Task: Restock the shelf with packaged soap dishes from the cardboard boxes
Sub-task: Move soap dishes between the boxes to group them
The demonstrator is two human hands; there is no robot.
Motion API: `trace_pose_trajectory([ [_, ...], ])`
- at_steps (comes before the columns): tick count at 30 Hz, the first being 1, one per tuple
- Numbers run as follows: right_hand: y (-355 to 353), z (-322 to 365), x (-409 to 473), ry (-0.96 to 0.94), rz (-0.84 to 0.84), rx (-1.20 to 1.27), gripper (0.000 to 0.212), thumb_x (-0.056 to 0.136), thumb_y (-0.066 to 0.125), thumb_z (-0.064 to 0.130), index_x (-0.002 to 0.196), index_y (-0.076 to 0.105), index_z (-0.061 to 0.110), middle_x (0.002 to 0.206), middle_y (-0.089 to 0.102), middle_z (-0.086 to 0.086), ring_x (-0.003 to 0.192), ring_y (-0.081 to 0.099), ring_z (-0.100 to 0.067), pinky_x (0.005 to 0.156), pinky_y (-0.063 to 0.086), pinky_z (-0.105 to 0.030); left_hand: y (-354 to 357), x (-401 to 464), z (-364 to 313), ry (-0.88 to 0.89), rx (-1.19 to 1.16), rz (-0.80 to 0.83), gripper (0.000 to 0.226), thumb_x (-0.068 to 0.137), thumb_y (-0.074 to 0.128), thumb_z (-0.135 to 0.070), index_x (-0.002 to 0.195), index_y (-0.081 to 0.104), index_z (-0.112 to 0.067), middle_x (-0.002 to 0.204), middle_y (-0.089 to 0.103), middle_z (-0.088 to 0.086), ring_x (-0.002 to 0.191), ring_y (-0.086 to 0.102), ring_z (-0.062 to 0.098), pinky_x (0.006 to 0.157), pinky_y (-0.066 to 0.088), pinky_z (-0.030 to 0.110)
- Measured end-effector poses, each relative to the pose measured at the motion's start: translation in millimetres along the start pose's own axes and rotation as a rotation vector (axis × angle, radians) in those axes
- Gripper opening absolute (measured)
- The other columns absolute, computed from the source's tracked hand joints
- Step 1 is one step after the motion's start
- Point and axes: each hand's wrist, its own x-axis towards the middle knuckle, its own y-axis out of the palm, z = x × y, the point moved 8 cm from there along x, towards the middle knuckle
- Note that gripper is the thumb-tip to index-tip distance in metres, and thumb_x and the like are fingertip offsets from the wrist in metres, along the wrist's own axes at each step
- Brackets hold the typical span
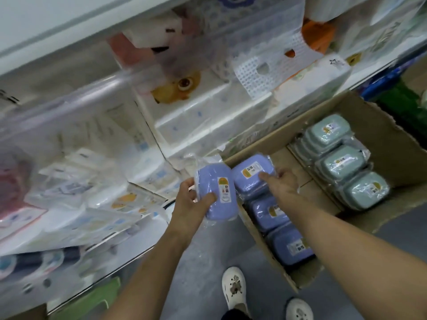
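Left hand grips a wrapped purple dish, fingers curled round it, just outside the box's near-left corner. Right hand clamps a second purple dish at the box's left edge. Green dishes line its right side. Shelf blurred.

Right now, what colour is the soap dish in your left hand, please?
Lilac-blue soap dish, left hand; head view.
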Motion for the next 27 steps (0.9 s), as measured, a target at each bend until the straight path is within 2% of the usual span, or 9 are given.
trace_pose_trajectory([
  [3,-3.1,14.0,1.2,-0.079,0.079,-0.345,0.080,0.066,0.075,0.054,0.130,0.052,0.012,0.136,0.049,-0.015,0.125,0.044,-0.037,0.102,0.041,-0.040,5.6,-5.8,-3.0,-0.031,-0.045,0.015,0.048,0.082,0.075,-0.021,0.125,0.054,-0.026,0.108,0.072,0.006,0.093,0.071,0.018,0.073,0.056,0.028],
  [6,-10.2,56.8,-23.6,-0.406,0.132,-0.281,0.077,0.079,0.071,0.043,0.144,0.038,0.018,0.147,0.040,-0.010,0.135,0.035,-0.031,0.110,0.033,-0.041,16.7,-18.1,-12.6,-0.030,-0.070,0.054,0.054,0.072,0.068,-0.032,0.125,0.061,-0.028,0.107,0.074,0.003,0.096,0.072,0.021,0.080,0.055,0.034],
  [9,-12.2,98.7,-73.3,-0.539,0.543,-0.015,0.058,0.090,0.066,0.041,0.142,0.043,0.033,0.134,0.053,0.008,0.125,0.048,-0.012,0.103,0.042,-0.032,29.2,-31.6,-26.9,-0.007,-0.063,0.106,0.045,0.069,0.067,-0.032,0.113,0.071,-0.025,0.103,0.075,0.004,0.093,0.070,0.021,0.084,0.051,0.035],
  [11,-7.6,107.2,-93.5,-0.547,0.838,-0.096,0.057,0.085,0.070,0.049,0.138,0.050,0.038,0.129,0.058,0.016,0.123,0.052,-0.004,0.104,0.041,-0.028,42.4,-41.0,-34.7,0.006,-0.060,0.156,0.041,0.066,0.071,-0.031,0.106,0.075,-0.021,0.103,0.075,0.009,0.089,0.067,0.020,0.082,0.049,0.033],
  [13,-12.4,100.5,-93.2,-0.522,0.947,-0.267,0.068,0.072,0.078,0.059,0.132,0.056,0.038,0.131,0.060,0.012,0.122,0.056,-0.007,0.105,0.044,-0.034,58.1,-50.3,-37.5,-0.004,-0.085,0.173,0.032,0.069,0.073,-0.024,0.101,0.077,-0.019,0.099,0.076,0.009,0.085,0.068,0.017,0.076,0.051,0.027],
  [15,-27.1,90.8,-82.3,-0.460,0.960,-0.317,0.067,0.066,0.082,0.058,0.125,0.061,0.034,0.127,0.064,0.004,0.115,0.062,-0.015,0.100,0.049,-0.037,72.6,-56.7,-36.2,-0.017,-0.101,0.127,0.023,0.074,0.075,-0.026,0.097,0.078,-0.022,0.098,0.076,0.003,0.089,0.068,0.016,0.080,0.051,0.029],
  [18,-54.4,69.0,-64.8,-0.305,0.983,-0.098,0.046,0.076,0.076,0.029,0.118,0.063,0.018,0.111,0.072,-0.008,0.096,0.070,-0.021,0.082,0.056,-0.034,85.7,-63.7,-19.0,-0.048,-0.079,-0.091,0.018,0.094,0.064,-0.032,0.110,0.071,-0.030,0.112,0.072,-0.010,0.100,0.063,0.010,0.089,0.048,0.032],
  [22,-80.9,24.7,-24.5,-0.227,0.756,-0.076,0.031,0.090,0.068,0.019,0.118,0.057,0.014,0.110,0.070,-0.008,0.088,0.069,-0.019,0.073,0.055,-0.032,110.1,-77.6,28.3,-0.142,0.134,-0.225,0.065,0.096,0.061,-0.032,0.153,0.032,-0.022,0.153,0.039,-0.003,0.135,0.043,0.018,0.107,0.037,0.033],
  [27,-67.8,-10.7,-10.9,-0.237,0.631,-0.151,0.030,0.097,0.059,0.025,0.122,0.051,0.010,0.106,0.065,-0.004,0.084,0.064,-0.013,0.066,0.051,-0.026,140.9,-94.9,53.9,0.020,0.229,-0.155,0.077,0.070,0.065,-0.060,0.134,0.023,-0.050,0.136,0.042,-0.030,0.125,0.046,-0.009,0.100,0.039,0.012],
])
